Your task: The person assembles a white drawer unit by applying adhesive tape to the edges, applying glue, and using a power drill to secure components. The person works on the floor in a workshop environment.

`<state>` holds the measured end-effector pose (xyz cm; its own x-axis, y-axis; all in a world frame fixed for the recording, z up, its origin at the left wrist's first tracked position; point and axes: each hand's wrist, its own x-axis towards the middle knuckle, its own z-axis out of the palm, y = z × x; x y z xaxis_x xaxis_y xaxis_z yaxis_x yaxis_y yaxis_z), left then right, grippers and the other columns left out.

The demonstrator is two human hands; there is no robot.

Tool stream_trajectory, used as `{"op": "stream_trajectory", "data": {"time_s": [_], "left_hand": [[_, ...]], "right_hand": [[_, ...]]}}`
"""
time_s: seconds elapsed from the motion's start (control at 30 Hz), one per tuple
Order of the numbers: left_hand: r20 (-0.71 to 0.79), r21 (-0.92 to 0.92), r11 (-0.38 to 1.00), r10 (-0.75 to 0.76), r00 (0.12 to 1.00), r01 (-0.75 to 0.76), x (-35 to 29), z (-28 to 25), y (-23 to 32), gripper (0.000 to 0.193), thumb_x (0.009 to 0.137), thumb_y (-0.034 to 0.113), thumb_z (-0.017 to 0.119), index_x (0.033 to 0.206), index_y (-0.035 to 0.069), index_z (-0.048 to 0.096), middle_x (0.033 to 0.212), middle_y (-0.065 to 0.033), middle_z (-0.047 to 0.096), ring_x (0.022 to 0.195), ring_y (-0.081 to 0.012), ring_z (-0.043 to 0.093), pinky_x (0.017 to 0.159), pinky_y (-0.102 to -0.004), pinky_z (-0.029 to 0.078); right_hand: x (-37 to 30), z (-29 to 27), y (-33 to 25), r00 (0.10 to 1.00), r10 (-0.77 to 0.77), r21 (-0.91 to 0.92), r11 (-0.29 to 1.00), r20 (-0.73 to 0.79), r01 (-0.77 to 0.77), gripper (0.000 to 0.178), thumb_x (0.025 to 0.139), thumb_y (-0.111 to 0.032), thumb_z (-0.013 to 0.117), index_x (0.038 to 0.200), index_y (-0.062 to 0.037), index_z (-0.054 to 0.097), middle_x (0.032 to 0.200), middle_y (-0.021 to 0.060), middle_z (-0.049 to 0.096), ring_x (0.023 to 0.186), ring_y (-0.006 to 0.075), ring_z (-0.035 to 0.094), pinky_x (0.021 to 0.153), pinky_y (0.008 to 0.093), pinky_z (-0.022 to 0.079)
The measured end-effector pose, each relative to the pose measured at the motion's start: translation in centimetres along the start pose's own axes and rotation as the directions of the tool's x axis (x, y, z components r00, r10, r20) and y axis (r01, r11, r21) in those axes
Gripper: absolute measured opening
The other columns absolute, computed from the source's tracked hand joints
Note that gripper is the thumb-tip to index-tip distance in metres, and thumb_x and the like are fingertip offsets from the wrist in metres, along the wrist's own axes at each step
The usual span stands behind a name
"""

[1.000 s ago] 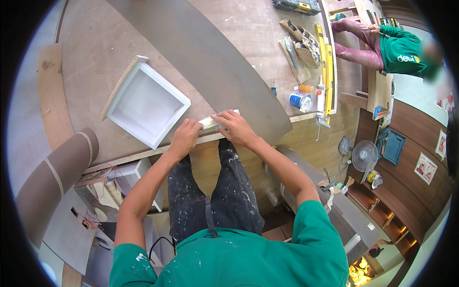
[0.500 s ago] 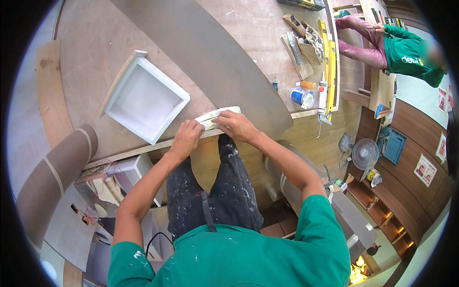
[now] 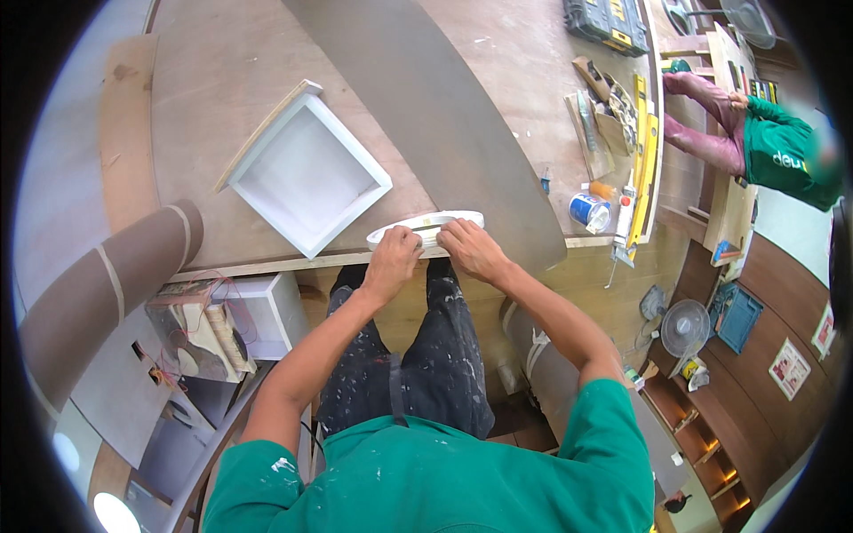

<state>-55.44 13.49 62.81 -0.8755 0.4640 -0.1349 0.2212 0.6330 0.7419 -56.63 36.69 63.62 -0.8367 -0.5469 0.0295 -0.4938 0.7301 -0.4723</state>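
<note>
White strip (image 3: 426, 229) sits at the workbench (image 3: 222, 107) edge, left hand (image 3: 391, 259) and right hand (image 3: 471, 250) both pinching its middle.

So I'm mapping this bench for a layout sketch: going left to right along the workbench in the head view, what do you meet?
Rolled brown sheet → white square tray → left hand → right hand, both on the white curved strip → blue and white can → yellow spirit level.
</note>
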Motion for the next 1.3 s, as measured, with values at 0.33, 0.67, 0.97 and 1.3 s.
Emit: {"op": "stream_trajectory", "data": {"time_s": [0.33,0.67,0.97,1.3], "left_hand": [[0.007,0.025,0.999,0.048,0.999,-0.048,0.4,1.3,0.3,0.017,0.089,0.009,0.061,0.101,0.003,0.053,0.096,-0.0160,0.064,0.096,-0.0351,0.062,0.084,-0.0477,0.048],[0.045,0.169,0.982,-0.098,0.994,0.089,3.9,3.1,1.4,0.012,0.093,0.010,0.057,0.103,0.004,0.053,0.093,-0.0147,0.064,0.084,-0.0345,0.067,0.067,-0.0458,0.054],[0.150,-0.033,0.941,-0.327,0.933,0.336,1.8,2.0,3.0,0.030,0.093,0.024,0.063,0.108,0.000,0.051,0.104,-0.0178,0.067,0.091,-0.0403,0.067,0.075,-0.0505,0.053],[0.622,-0.354,0.789,-0.202,0.756,0.502,5.4,5.7,-0.6,0.071,0.077,0.021,0.077,0.136,0.000,0.045,0.129,-0.0213,0.059,0.123,-0.0330,0.056,0.103,-0.0399,0.044]], "right_hand": [[0.7,-0.8,0.8,0.999,-0.026,-0.024,0.999,0.043,0.027,0.007,0.081,-0.012,0.060,0.086,-0.0095,0.057,0.085,0.0041,0.058,0.086,0.0225,0.060,0.077,0.0373,0.045],[2.2,-1.1,3.0,0.995,-0.060,-0.029,0.998,0.086,0.063,0.007,0.082,-0.012,0.060,0.087,-0.0096,0.058,0.087,0.0040,0.059,0.088,0.0225,0.060,0.078,0.0375,0.045],[0.2,0.1,2.6,0.987,-0.161,-0.022,0.987,-0.006,0.160,0.008,0.078,-0.016,0.061,0.083,-0.0123,0.057,0.085,-0.0004,0.056,0.081,0.0171,0.059,0.072,0.0320,0.048],[-2.6,1.5,1.3,0.901,0.249,0.198,0.962,-0.356,-0.188,0.013,0.083,-0.016,0.067,0.085,-0.0052,0.060,0.091,0.0054,0.058,0.081,0.0184,0.061,0.069,0.0325,0.050]]}}
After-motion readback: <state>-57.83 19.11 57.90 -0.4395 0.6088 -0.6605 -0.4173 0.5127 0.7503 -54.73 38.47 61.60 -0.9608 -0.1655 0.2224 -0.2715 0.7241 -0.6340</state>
